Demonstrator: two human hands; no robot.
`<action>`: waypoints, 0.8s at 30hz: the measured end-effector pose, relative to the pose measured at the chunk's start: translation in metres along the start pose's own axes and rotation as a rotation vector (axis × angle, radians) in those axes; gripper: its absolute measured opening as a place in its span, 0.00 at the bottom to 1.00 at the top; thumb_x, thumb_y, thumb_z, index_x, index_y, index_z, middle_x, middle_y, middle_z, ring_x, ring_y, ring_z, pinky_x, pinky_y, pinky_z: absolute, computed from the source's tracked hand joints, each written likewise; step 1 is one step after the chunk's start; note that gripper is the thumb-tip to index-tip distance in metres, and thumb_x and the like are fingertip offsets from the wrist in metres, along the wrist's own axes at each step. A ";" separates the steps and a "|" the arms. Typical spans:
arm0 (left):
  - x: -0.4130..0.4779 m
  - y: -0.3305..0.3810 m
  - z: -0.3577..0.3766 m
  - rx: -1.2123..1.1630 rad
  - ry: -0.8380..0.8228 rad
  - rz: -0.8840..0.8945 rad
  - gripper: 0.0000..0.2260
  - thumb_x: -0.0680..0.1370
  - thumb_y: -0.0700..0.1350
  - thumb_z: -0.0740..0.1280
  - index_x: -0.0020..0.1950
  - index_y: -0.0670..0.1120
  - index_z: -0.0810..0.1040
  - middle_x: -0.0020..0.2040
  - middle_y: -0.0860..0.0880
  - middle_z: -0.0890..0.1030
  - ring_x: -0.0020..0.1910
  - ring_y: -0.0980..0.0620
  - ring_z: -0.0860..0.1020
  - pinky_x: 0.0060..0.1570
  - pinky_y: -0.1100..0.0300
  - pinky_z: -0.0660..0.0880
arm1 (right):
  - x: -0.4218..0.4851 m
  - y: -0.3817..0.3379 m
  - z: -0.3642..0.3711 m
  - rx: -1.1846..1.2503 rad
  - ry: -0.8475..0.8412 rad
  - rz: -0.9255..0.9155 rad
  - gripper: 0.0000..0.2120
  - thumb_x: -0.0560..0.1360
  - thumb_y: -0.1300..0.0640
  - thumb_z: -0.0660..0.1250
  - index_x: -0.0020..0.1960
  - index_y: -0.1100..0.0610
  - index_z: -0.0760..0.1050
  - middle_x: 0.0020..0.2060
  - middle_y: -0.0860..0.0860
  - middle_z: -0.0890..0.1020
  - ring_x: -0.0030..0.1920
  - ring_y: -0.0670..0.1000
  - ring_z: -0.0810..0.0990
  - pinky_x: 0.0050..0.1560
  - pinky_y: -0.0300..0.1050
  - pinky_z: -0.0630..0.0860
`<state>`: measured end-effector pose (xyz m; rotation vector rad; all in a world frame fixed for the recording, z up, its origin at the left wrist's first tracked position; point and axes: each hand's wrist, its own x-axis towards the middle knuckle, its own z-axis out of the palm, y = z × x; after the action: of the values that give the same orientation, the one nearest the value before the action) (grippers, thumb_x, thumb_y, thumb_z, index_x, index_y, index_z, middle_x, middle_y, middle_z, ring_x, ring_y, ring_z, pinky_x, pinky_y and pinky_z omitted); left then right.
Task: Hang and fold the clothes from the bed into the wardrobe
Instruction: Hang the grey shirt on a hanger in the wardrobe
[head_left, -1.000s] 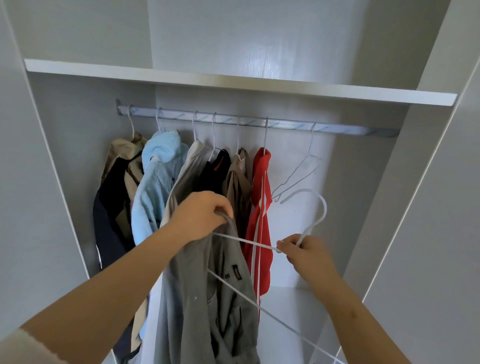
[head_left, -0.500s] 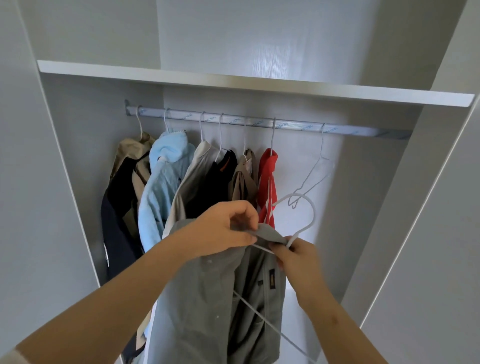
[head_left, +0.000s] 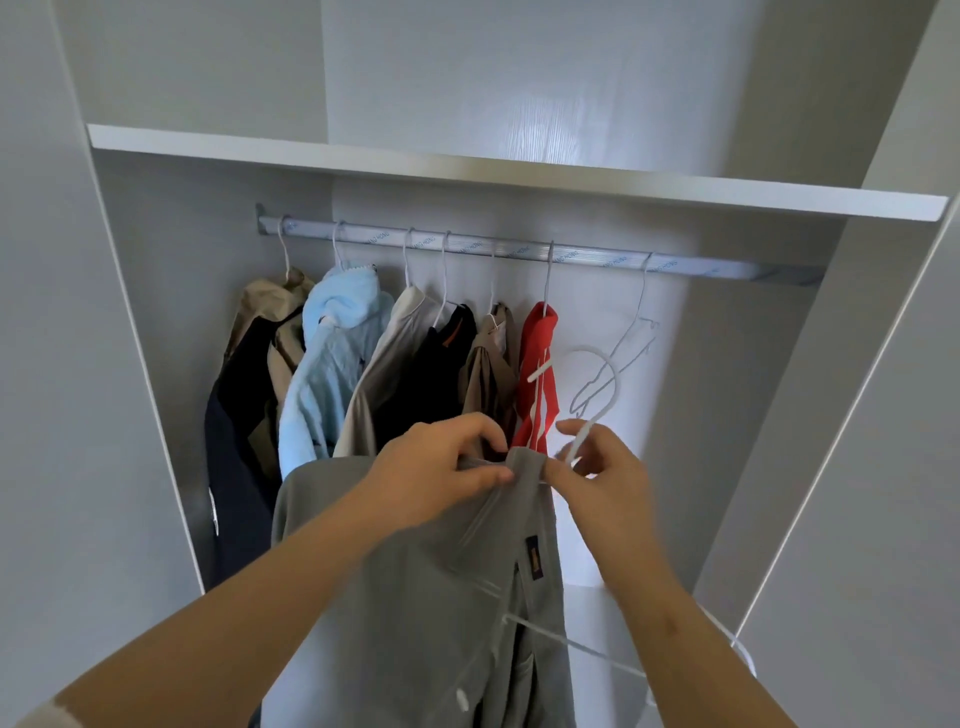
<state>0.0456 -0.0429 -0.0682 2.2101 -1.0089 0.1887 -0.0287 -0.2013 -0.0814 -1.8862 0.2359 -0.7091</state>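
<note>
**Collar being seated on the hanger before hanging**

Six garments are hanging bunched toward the left end of the rail (head_left: 519, 250), from a tan and navy jacket (head_left: 244, 395) to a red top (head_left: 537, 374), which is leaving the right end free. Below them, the left hand (head_left: 441, 473) is pinching the collar of the grey shirt (head_left: 415, 623). It seems to be drawing the cloth over the white hanger (head_left: 617, 387) so the shirt sits square instead of sliding off. The shirt is hanging in front of the wardrobe, not yet on the rail. The right hand (head_left: 602, 478) is gripping the hanger's neck just under the hook, steadying it with the hook pointing up, probably ready for lifting. Right of the red top, an empty wire hanger (head_left: 631, 343) is dangling from the rail. The likely slot is lying between those two.
</note>
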 end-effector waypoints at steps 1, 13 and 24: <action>0.000 0.000 0.000 -0.008 0.013 -0.001 0.07 0.73 0.54 0.69 0.44 0.63 0.72 0.30 0.62 0.75 0.32 0.64 0.73 0.35 0.66 0.69 | 0.000 0.000 0.000 0.023 0.052 -0.039 0.13 0.71 0.58 0.71 0.44 0.41 0.74 0.40 0.44 0.79 0.41 0.44 0.76 0.41 0.36 0.74; 0.016 0.002 -0.013 -0.189 0.481 -0.032 0.11 0.73 0.48 0.70 0.38 0.65 0.74 0.28 0.55 0.74 0.29 0.60 0.72 0.32 0.68 0.69 | -0.012 0.020 -0.008 0.306 -0.011 0.075 0.16 0.75 0.71 0.59 0.35 0.59 0.78 0.22 0.49 0.76 0.22 0.42 0.71 0.26 0.32 0.71; 0.009 0.020 -0.024 -0.372 0.669 0.074 0.11 0.74 0.43 0.69 0.42 0.60 0.76 0.27 0.55 0.75 0.28 0.64 0.72 0.31 0.77 0.67 | -0.004 0.037 0.010 0.201 -0.148 0.170 0.08 0.79 0.62 0.60 0.46 0.51 0.75 0.42 0.45 0.80 0.44 0.45 0.78 0.38 0.30 0.74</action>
<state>0.0408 -0.0427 -0.0360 1.5975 -0.6759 0.6664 -0.0203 -0.2074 -0.1184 -1.6945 0.2193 -0.4584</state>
